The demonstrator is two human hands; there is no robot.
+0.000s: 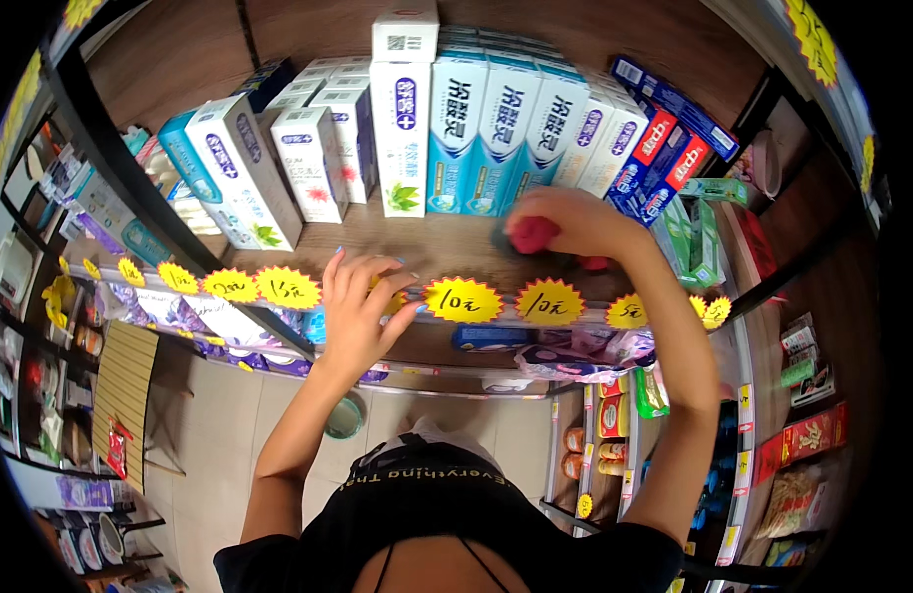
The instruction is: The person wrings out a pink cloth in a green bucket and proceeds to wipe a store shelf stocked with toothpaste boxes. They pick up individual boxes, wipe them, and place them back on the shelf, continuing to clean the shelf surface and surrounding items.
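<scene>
My right hand (pixel 586 222), blurred, grips a red cloth (pixel 533 235) low over the brown wooden shelf (pixel 456 241). Directly behind it stand upright blue-and-white toothpaste boxes (pixel 501 133) in a row. At the shelf's front edge my left hand (pixel 360 304) has its fingers spread and holds nothing; its fingertips are over the board, near a yellow starburst price tag (pixel 287 287). A tall white toothpaste box with a green leaf (pixel 401 141) stands in the middle. White boxes with a red flower (pixel 310 167) are farther left, beside a tilted white box (pixel 241 174).
Blue-and-red toothpaste boxes (pixel 660 163) lean at the right, near green boxes (pixel 697 241). A black metal post (pixel 130 163) rises at the left. Purple packages (pixel 575 363) lie on the shelf below. A green-rimmed bucket (pixel 344 419) and a slatted table (pixel 125 400) stand on the tiled floor.
</scene>
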